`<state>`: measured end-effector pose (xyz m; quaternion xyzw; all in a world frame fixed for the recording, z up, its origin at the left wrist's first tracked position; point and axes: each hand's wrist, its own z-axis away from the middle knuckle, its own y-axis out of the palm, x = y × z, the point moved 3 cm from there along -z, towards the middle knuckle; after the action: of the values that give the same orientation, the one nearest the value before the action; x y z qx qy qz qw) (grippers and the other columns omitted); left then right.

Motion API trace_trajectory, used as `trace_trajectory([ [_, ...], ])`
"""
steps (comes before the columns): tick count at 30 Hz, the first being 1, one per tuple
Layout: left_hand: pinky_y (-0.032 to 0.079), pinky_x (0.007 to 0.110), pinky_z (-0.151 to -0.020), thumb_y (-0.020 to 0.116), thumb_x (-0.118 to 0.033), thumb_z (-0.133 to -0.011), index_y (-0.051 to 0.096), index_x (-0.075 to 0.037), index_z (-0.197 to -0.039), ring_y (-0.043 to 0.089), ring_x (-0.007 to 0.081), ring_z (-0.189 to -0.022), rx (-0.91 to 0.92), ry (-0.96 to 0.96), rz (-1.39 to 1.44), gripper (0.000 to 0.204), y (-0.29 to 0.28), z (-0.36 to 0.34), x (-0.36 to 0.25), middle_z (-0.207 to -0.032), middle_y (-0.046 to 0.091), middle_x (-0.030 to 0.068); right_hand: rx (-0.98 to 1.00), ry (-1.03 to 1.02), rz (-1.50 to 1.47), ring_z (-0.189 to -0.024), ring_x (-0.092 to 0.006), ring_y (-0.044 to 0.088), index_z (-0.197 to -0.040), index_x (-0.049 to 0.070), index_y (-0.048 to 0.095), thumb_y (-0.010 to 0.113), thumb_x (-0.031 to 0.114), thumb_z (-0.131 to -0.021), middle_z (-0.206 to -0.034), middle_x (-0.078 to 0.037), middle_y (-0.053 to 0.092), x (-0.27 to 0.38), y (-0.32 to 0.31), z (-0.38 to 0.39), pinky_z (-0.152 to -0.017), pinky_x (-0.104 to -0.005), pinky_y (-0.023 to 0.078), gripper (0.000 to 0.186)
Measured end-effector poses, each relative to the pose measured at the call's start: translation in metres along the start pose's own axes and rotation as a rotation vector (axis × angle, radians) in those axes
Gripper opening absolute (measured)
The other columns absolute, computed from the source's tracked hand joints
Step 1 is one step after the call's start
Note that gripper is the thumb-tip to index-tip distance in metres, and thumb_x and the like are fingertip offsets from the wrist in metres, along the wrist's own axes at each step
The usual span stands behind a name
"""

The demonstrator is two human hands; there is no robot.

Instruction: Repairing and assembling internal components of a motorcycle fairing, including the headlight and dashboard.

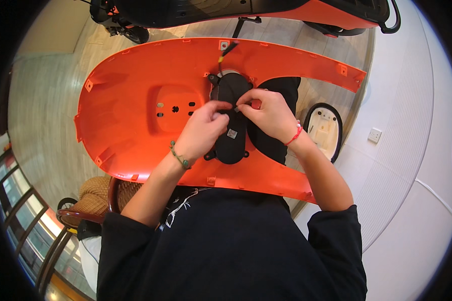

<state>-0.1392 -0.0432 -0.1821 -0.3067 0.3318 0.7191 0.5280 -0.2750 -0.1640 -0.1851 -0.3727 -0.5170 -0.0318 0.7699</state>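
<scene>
A large orange scooter body panel point(118, 115) lies across my lap with its inner side up. Fixed at its middle is a long black housing point(231, 145) with rounded ends and a small white label. From the housing's far end runs a black cable point(220, 65) with a yellow band. Over the housing, my left hand point(206, 125) is closed, its index fingertip close to a small grey piece point(237, 108). My right hand point(271, 110) pinches at that piece, and a red rounded handle end point(256, 104) shows in its curled fingers; the rest is hidden.
Beyond the panel stands an orange and black scooter point(226, 12). A cream shell with a black rim point(324, 130) lies on the floor at right, near a white wall with a socket point(374, 135). A wicker chair point(95, 195) is at lower left.
</scene>
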Motion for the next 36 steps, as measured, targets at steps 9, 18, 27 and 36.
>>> trace_trajectory([
  [9, 0.026, 0.018, -0.044, 0.05, -0.012, -0.093, 0.046, 0.004, -0.136, 0.034, 0.0011, -0.053, 0.056, -0.225, 0.291, 0.046, 0.011, 0.016, -0.004, -0.068, 0.043, -0.0066, -0.008, 0.073, -0.056, -0.071, -0.0255, 0.065, -0.088, 0.004, 0.072, 0.071, 0.016, -0.08, -0.076, -0.012, 0.068, 0.0, -0.002, 0.003, -0.066, -0.0334, 0.051, 0.015],
  [18, 0.025, 0.018, -0.045, 0.051, -0.014, -0.094, 0.043, 0.004, -0.138, 0.033, 0.0009, -0.053, -0.026, -0.17, 0.299, 0.047, 0.02, 0.019, 0.001, -0.067, 0.043, -0.0065, 0.01, 0.099, -0.051, -0.069, -0.0142, 0.064, -0.092, 0.001, 0.071, 0.069, 0.013, -0.082, -0.083, -0.01, 0.071, -0.003, -0.001, 0.002, -0.067, -0.0269, 0.05, 0.016],
  [27, 0.024, 0.018, -0.046, 0.049, -0.013, -0.095, 0.042, 0.003, -0.139, 0.033, 0.0011, -0.054, -0.053, -0.143, 0.288, 0.048, 0.021, 0.014, 0.0, -0.068, 0.044, -0.0059, 0.042, 0.168, -0.104, -0.077, -0.0152, 0.065, -0.093, 0.0, 0.07, 0.069, 0.013, -0.083, -0.087, -0.009, 0.07, -0.004, -0.004, -0.001, -0.072, -0.028, 0.051, 0.017],
  [36, 0.025, 0.019, -0.047, 0.048, -0.015, -0.097, 0.054, -0.006, -0.107, 0.034, 0.0036, -0.052, -0.069, -0.083, 0.413, 0.014, -0.008, 0.03, 0.008, -0.07, 0.048, -0.0033, -0.072, 0.265, -0.235, -0.081, -0.0136, 0.065, -0.097, -0.002, 0.066, 0.067, 0.012, -0.085, -0.087, -0.008, 0.07, -0.008, -0.042, 0.022, -0.075, -0.0274, 0.051, 0.018],
])
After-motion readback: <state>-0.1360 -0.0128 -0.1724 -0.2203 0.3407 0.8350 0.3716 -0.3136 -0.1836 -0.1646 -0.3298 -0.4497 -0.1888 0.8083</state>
